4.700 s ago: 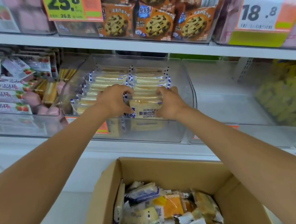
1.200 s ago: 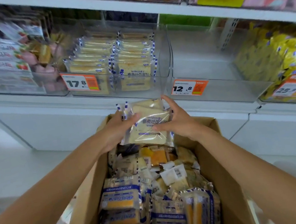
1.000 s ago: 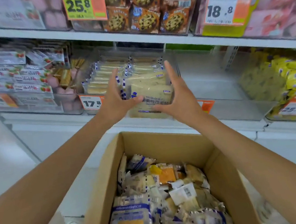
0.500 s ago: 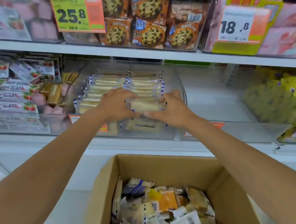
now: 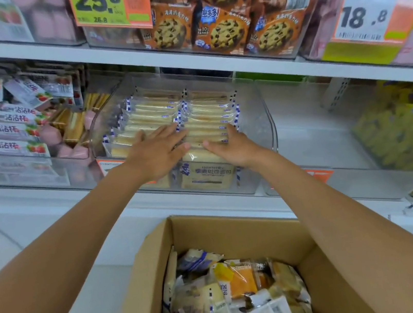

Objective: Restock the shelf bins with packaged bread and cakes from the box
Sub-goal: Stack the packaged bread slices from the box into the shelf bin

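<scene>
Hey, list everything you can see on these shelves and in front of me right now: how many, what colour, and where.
bread packs: many, in two rows, pale yellow with blue-and-white edges, in the clear bin
clear bin: one, transparent, middle shelf, centre
cardboard box: one, brown, open, below the shelf
mixed packs: many, yellow, orange and white, in the cardboard box
cookie packs: several, orange-brown, top shelf
25.8 tag: one, green and orange, top shelf
18.8 tag: one, white and orange, top shelf, right
strawberry packs: many, white with red, middle shelf, left
yellow packs: many, yellow, middle shelf, right
left hand: fingers straight, on the bread packs
right hand: fingers straight, on the right row
</scene>
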Available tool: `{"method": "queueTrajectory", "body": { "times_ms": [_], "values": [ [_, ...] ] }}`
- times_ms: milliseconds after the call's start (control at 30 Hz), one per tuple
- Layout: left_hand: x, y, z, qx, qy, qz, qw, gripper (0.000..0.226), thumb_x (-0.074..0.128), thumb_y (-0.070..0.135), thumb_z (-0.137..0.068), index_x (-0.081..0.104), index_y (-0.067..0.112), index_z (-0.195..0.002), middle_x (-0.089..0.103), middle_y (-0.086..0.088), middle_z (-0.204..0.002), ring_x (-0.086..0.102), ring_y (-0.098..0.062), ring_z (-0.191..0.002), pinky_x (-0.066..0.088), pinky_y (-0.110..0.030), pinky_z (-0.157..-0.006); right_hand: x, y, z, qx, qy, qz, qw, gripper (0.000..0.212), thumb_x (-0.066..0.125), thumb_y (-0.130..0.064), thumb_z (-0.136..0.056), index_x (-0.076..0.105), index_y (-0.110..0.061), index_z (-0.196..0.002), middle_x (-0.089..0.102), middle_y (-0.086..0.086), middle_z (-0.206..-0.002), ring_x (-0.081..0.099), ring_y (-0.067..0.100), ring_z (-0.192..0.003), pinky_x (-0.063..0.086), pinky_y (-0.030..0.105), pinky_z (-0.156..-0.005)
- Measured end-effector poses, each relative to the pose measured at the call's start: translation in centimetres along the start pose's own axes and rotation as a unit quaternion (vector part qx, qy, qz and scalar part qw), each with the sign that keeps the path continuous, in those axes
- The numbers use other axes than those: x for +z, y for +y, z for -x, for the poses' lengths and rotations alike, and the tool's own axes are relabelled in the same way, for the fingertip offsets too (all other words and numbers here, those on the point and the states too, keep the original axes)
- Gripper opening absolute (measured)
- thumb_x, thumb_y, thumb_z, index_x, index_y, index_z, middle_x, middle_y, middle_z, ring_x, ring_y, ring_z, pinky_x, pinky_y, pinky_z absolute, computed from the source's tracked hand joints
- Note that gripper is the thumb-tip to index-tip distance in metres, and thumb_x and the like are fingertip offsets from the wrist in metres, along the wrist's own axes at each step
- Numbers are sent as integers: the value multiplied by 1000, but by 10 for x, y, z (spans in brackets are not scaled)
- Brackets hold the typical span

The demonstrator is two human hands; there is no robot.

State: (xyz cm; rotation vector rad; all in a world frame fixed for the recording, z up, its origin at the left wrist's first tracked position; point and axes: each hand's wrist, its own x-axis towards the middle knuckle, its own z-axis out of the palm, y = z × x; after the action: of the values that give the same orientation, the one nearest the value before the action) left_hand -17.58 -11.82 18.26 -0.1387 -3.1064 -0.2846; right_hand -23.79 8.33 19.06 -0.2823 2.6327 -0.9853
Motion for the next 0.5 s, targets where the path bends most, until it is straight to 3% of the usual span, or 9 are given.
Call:
{"method": "queueTrajectory", "body": {
  "times_ms": [67,133,200,267,333,400,500],
  "values": [
    [-1,1,-2,-9,-14,-3,1000,59,15,60,-100,10,40,-156,1,7,-166,-1,-12,-152,0,-50,-120,-1,3,1,-6,-10,9,1000,101,52,-68,-86,-4,-21,-156,6,8,-164,19,28,-148,32,30,-105],
    [-3,4,1,-15,-1,18,1000,59,22,60,-100,17,40,-155,6,4,-166,4,-15,-152,2,-50,-121,-1,1,8,-13,3,30,999,96,47,-68,-88,0,-21,-157,4,10,-163,15,29,-149,27,36,-113],
    [-4,10,10,-16,81,77,994,56,38,56,-99,33,35,-152,23,-2,-162,18,-22,-150,13,-51,-119,-1,-1,22,-47,80,59,994,82,45,-62,-93,13,-19,-156,7,14,-162,11,30,-149,21,41,-116],
    [-4,26,27,2,195,108,975,48,52,45,-97,51,24,-140,49,-6,-145,41,-29,-135,32,-45,-110,0,1,42,-133,208,74,966,57,52,-43,-97,41,-13,-144,33,16,-149,27,30,-141,28,36,-111],
    [3,45,49,32,253,115,960,35,59,31,-94,60,17,-126,62,-5,-122,53,-26,-114,39,-35,-95,5,10,67,-223,290,57,929,29,58,-24,-93,59,-10,-118,53,8,-121,48,25,-117,38,31,-96],
    [22,62,76,43,238,148,959,26,59,24,-93,61,16,-117,62,0,-107,55,-20,-99,42,-31,-83,18,27,93,-267,273,43,923,12,60,-15,-88,61,-12,-100,55,1,-102,54,20,-95,44,30,-81],
    [71,75,114,-11,95,245,965,25,60,24,-95,60,18,-119,59,5,-107,56,-13,-94,48,-31,-85,46,74,127,-216,147,72,963,16,59,-13,-89,63,-14,-104,55,-2,-100,52,11,-83,44,27,-76]
  ]
}}
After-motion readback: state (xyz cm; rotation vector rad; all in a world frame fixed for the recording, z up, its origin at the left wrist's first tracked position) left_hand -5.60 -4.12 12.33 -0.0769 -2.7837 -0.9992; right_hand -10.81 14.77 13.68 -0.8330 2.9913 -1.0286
